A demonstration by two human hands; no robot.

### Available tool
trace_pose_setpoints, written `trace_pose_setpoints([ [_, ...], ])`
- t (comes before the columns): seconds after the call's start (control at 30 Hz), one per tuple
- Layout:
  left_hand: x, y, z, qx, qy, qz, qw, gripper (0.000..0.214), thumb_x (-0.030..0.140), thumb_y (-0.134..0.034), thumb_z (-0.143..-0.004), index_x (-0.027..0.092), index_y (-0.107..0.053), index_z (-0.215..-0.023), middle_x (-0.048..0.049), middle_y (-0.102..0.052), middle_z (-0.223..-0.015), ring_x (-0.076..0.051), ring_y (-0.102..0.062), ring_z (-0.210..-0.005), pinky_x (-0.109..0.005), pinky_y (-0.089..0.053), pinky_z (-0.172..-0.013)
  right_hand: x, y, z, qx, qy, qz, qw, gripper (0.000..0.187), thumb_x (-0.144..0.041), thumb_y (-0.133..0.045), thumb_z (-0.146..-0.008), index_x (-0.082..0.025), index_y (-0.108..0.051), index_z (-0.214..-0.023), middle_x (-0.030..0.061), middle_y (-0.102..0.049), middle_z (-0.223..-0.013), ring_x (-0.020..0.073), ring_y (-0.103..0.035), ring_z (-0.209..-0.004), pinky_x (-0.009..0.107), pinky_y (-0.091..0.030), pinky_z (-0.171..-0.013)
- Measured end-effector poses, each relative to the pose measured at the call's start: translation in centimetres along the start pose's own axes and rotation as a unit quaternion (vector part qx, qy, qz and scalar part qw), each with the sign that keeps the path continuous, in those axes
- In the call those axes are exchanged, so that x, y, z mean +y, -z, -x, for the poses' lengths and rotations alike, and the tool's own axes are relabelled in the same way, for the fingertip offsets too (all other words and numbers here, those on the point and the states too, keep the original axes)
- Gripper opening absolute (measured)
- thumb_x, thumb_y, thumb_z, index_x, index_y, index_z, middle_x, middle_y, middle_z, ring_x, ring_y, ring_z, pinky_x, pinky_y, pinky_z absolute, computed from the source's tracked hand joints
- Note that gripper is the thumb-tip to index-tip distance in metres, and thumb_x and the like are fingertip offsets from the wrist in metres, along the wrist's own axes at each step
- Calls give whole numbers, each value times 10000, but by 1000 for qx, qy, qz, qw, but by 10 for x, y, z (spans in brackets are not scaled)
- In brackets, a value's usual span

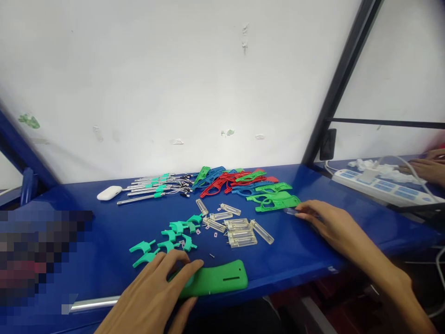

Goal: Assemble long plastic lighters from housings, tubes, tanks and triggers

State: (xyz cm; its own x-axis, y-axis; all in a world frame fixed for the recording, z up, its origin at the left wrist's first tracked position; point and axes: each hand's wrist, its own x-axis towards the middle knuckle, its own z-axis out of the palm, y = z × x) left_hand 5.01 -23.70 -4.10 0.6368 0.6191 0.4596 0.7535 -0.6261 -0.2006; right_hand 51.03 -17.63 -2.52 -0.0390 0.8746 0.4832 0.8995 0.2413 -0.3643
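My left hand is closed around a green plastic handle shell at the table's front edge; its slotted end points right. A slim, clear piece shows at the fingertips of my right hand, which pinches it beside the green frames. Several teal U-shaped plastic parts lie just beyond my left hand. Between the hands sit several clear plastic tanks, some of them stacked. A small pin rests near the green shell.
Behind lie several metal rods with wires, a white earbud case and a pile of red, blue and green frames. A power strip stands right, beyond the dark post. Another person's hand shows at far right.
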Motion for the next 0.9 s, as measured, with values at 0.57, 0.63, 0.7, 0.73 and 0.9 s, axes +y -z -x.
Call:
trace_pose_setpoints([
  [0.57,-5,16,-19,-26,15,84,996,410,245,-679,-954,380,-656,-1340,18,-763,-1210,-231,-749,-1040,-341,-647,-907,-176,-13,-1,-201,128,-151,959,157,-193,-679,-1029,-262,-765,-918,-33,-763,-877,160,-679,-781,259,-443,-723],
  [0.63,-11,16,-14,-13,22,85,996,397,237,-662,-954,379,-662,-1325,20,-761,-1191,-229,-746,-1019,-332,-639,-884,-182,-24,-5,-207,134,-123,961,94,-236,-727,-1009,-267,-781,-939,-27,-774,-893,179,-705,-828,273,-437,-752],
  [0.7,-15,15,-11,-4,24,85,996,372,227,-642,-957,369,-674,-1299,19,-761,-1169,-223,-746,-992,-318,-630,-859,-185,-33,-6,-202,133,-103,965,44,-296,-751,-1001,-285,-792,-990,-23,-784,-921,194,-723,-863,283,-432,-768],
  [0.73,-16,15,-11,-1,19,84,996,355,222,-631,-960,368,-682,-1280,21,-763,-1156,-219,-746,-973,-312,-626,-838,-187,-37,-5,-200,134,-96,966,44,-314,-757,-998,-290,-794,-1002,-23,-786,-925,196,-726,-862,285,-427,-764],
  [0.9,-14,20,-15,7,4,81,997,274,217,-573,-995,354,-723,-1179,15,-778,-1101,-209,-750,-869,-299,-606,-732,-193,-46,-2,-190,146,-72,968,114,-254,-711,-1022,-250,-756,-918,-20,-764,-880,181,-711,-808,284,-379,-690],
])
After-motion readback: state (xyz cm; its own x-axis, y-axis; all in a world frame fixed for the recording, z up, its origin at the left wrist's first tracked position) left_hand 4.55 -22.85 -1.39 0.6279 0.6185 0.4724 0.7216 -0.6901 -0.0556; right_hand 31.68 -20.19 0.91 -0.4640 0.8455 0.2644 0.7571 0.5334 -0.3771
